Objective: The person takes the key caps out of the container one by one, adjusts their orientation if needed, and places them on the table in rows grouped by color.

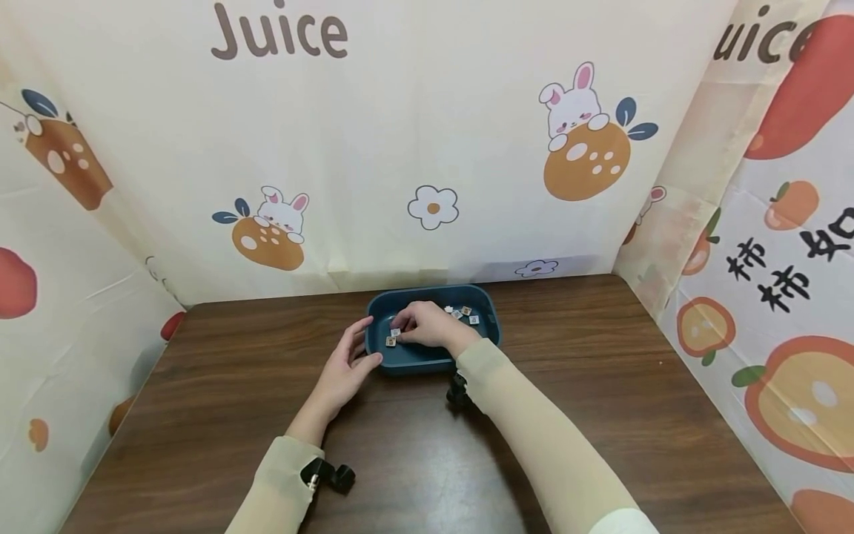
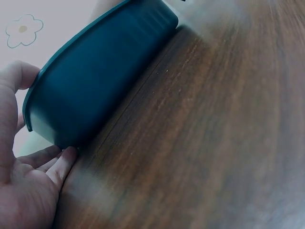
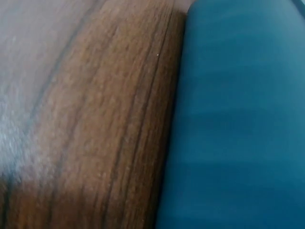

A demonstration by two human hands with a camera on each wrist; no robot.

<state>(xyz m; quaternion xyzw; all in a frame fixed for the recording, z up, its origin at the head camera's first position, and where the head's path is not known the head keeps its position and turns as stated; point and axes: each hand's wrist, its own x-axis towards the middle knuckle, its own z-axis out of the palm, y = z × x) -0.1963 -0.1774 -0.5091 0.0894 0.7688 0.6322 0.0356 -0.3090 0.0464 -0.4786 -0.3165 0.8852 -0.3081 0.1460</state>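
Observation:
A dark blue-green rectangular tray (image 1: 416, 363) stands at the back of the table. My left hand (image 1: 343, 371) rests against its left end, fingers spread along the rim. In the left wrist view, the fingertips (image 2: 64, 160) touch low by the tray's base. My right hand (image 1: 430, 326) reaches over the front rim into the tray. Its curled thumb and index finger pinch a small white cube (image 1: 396, 332) with a mark on it. Beside this lies a second cube (image 1: 391, 342). Several more cubes (image 1: 465, 311) lie at the tray's right end. The right wrist view shows only the tray's wall (image 3: 238, 124) and wood.
The brown wood-grain table (image 1: 414, 445) runs up to a printed cloth (image 1: 373, 148) behind the tray. More cloth hangs at both sides. A small black camera is strapped to each wrist.

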